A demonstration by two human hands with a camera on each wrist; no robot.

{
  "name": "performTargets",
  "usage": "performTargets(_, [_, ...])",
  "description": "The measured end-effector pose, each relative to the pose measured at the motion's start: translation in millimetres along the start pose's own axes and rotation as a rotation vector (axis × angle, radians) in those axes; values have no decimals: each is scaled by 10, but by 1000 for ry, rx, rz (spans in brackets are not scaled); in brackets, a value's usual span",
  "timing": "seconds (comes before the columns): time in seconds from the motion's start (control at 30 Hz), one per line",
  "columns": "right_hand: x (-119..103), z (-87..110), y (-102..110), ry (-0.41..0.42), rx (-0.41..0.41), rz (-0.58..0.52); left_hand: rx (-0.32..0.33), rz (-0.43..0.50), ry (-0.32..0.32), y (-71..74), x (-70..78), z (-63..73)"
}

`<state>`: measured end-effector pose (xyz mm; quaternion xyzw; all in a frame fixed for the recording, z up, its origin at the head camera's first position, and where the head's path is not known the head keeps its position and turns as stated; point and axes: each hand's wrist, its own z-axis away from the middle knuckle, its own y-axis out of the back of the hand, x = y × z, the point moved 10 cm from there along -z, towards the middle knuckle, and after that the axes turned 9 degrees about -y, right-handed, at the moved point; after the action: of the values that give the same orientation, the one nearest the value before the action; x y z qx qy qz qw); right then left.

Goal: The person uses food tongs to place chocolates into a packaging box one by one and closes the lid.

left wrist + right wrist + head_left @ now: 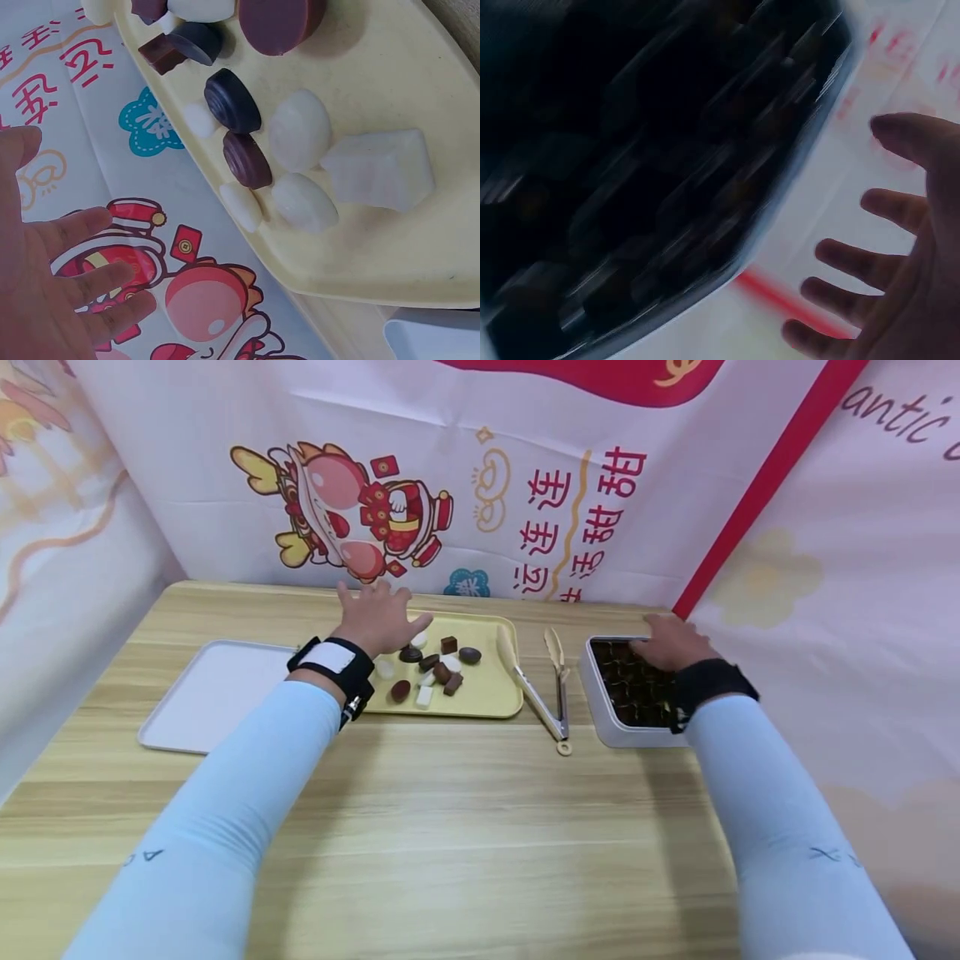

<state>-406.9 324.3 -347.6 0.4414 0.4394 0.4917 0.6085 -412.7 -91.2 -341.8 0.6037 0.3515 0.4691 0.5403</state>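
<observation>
My left hand (378,620) is held over the back left part of a yellow tray (487,689), fingers spread and nothing in them. On that tray lie several chocolates: a dark oval one (470,655), a brown cube (448,645), a white block (424,696) and others. The left wrist view shows white pieces (300,130) and dark ridged ones (232,100) close up. At the right, my right hand (672,642) hovers over a pale box (637,737) with dark cup-like compartments, hiding its back right part. Its fingers (862,264) look apart and hold nothing; the box is blurred in the right wrist view.
Tongs (534,695) lie spread between yellow tray and box, one tip over the tray's right rim. A white tray (217,693) sits at the left, partly behind my left arm. A printed cloth (525,410) hangs behind the wooden table (480,827).
</observation>
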Motion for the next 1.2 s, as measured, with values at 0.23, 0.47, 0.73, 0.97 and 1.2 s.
performTargets(0.23, [779, 49, -234, -103, -126, -37, -17, -48, -3, -95, -11, -49])
performTargets(0.47, [975, 13, -384, -146, -186, -112, -27, -52, -6, -132, -13, -37])
performTargets(0.73, [1294, 146, -464, -131, -159, -157, -33, -59, -35, -209, 45, -6])
performTargets(0.97, [1560, 749, -743, -170, -293, -394, 14, -13, -163, -287, 195, 231])
performTargets(1.2, [1397, 1499, -956, -122, -299, -540, 67, 85, -287, -359, 473, 565])
